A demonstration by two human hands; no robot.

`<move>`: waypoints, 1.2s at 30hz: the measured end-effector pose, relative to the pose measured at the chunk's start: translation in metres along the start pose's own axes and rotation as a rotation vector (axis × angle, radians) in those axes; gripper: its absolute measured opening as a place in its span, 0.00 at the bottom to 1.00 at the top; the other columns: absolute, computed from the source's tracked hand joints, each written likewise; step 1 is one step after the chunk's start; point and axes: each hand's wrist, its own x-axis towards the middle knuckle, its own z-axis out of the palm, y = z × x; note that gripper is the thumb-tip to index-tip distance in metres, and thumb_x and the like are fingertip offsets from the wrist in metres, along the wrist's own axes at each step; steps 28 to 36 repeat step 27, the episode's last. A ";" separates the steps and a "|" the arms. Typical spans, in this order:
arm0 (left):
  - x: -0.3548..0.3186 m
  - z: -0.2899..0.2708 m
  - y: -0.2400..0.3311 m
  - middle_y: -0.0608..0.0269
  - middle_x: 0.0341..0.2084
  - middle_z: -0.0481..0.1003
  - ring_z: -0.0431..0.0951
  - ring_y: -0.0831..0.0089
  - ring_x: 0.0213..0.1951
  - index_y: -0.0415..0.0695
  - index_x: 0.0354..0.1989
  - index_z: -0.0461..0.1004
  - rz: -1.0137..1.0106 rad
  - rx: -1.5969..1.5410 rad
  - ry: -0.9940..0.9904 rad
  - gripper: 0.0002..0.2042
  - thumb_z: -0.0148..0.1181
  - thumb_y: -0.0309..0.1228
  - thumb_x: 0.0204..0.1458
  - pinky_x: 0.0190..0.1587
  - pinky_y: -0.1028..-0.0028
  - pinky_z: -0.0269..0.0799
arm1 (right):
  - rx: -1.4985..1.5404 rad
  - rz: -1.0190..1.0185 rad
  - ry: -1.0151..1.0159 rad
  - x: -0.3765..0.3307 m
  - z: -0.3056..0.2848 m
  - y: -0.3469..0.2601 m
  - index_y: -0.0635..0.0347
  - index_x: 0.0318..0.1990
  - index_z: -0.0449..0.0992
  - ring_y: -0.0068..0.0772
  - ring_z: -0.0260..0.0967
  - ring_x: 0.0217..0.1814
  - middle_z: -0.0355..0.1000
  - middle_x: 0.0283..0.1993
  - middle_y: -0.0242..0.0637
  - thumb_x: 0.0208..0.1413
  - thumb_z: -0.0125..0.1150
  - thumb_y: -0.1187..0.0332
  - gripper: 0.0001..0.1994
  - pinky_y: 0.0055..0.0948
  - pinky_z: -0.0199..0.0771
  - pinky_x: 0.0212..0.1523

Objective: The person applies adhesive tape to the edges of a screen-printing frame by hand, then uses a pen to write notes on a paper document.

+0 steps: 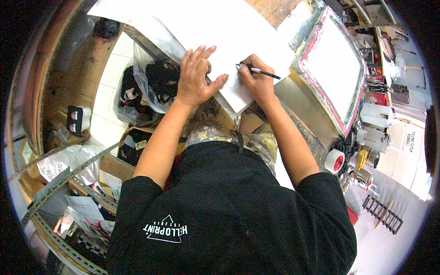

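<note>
A person in a black T-shirt [229,215] leans over a work surface [307,103], seen from above. The right hand [256,80] is closed round a black pen [261,71], tip on a white sheet of paper [229,32] that lies across the surface w/ its near corner just past the edge. The left hand [197,78] lies open, fingers spread flat, pressing the paper just beside the pen hand; the two hands are near but not touching. To the right of the paper, a framed printing screen [334,68] w/ a red-stained border rests on the surface. Further right, near the person's elbow: a roll of tape [334,160] & several metal cans [364,176]. Left of the surface, below the open hand, a clear plastic bag [151,82] holds dark items. Lower left, metal shelving [59,183] carries papers & clutter.
</note>
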 end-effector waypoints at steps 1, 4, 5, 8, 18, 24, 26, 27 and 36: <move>-0.001 0.000 0.000 0.50 0.64 0.71 0.66 0.45 0.66 0.41 0.40 0.68 -0.001 0.000 -0.001 0.23 0.68 0.49 0.54 0.70 0.42 0.51 | 0.002 -0.005 0.002 0.000 0.000 0.000 0.66 0.30 0.73 0.18 0.67 0.21 0.70 0.19 0.33 0.58 0.57 0.78 0.05 0.25 0.69 0.24; 0.000 0.000 0.001 0.50 0.64 0.71 0.66 0.45 0.67 0.41 0.40 0.68 -0.002 -0.005 -0.004 0.23 0.68 0.49 0.54 0.71 0.43 0.51 | 0.016 0.008 0.001 -0.001 0.000 0.004 0.66 0.29 0.73 0.18 0.67 0.21 0.70 0.20 0.33 0.57 0.57 0.78 0.05 0.25 0.69 0.24; 0.000 0.000 0.001 0.50 0.64 0.71 0.66 0.45 0.67 0.41 0.39 0.68 -0.003 -0.003 -0.005 0.23 0.68 0.49 0.54 0.71 0.43 0.51 | 0.010 -0.004 0.007 0.000 0.001 0.005 0.66 0.29 0.73 0.18 0.67 0.21 0.70 0.20 0.33 0.57 0.57 0.78 0.05 0.25 0.69 0.24; 0.000 0.000 0.002 0.53 0.64 0.72 0.66 0.46 0.68 0.44 0.35 0.66 -0.020 -0.009 0.002 0.22 0.67 0.50 0.55 0.71 0.46 0.50 | -0.010 -0.042 0.023 0.000 0.001 0.005 0.66 0.29 0.73 0.18 0.68 0.21 0.70 0.20 0.33 0.57 0.57 0.78 0.04 0.25 0.69 0.24; 0.001 0.001 0.001 0.52 0.65 0.71 0.66 0.47 0.68 0.44 0.38 0.67 -0.001 -0.010 0.001 0.22 0.69 0.48 0.53 0.71 0.44 0.50 | 0.006 0.037 0.032 -0.002 0.003 0.011 0.66 0.30 0.72 0.19 0.70 0.22 0.72 0.21 0.34 0.58 0.55 0.79 0.04 0.24 0.71 0.23; -0.002 0.002 -0.002 0.53 0.64 0.72 0.65 0.47 0.69 0.45 0.32 0.65 -0.029 -0.007 -0.002 0.22 0.67 0.50 0.55 0.73 0.48 0.48 | 0.512 0.360 0.101 0.003 -0.007 0.012 0.63 0.35 0.70 0.26 0.72 0.21 0.75 0.26 0.40 0.60 0.51 0.79 0.03 0.25 0.76 0.23; -0.002 0.001 -0.001 0.51 0.65 0.71 0.64 0.47 0.70 0.45 0.33 0.66 -0.029 -0.005 -0.019 0.22 0.68 0.51 0.55 0.73 0.48 0.48 | 0.572 0.445 0.096 0.010 -0.015 0.007 0.61 0.36 0.71 0.27 0.73 0.22 0.75 0.27 0.41 0.61 0.51 0.77 0.02 0.26 0.78 0.24; -0.001 0.001 0.000 0.51 0.66 0.71 0.64 0.47 0.70 0.45 0.33 0.66 -0.027 -0.005 -0.029 0.22 0.68 0.51 0.54 0.73 0.48 0.47 | 0.511 0.419 0.084 0.014 -0.020 0.008 0.60 0.37 0.71 0.28 0.74 0.23 0.76 0.27 0.41 0.62 0.52 0.76 0.02 0.26 0.79 0.25; -0.001 0.001 0.000 0.51 0.66 0.71 0.64 0.47 0.70 0.45 0.33 0.66 -0.027 -0.005 -0.029 0.22 0.68 0.51 0.54 0.73 0.48 0.47 | 0.511 0.419 0.084 0.014 -0.020 0.008 0.60 0.37 0.71 0.28 0.74 0.23 0.76 0.27 0.41 0.62 0.52 0.76 0.02 0.26 0.79 0.25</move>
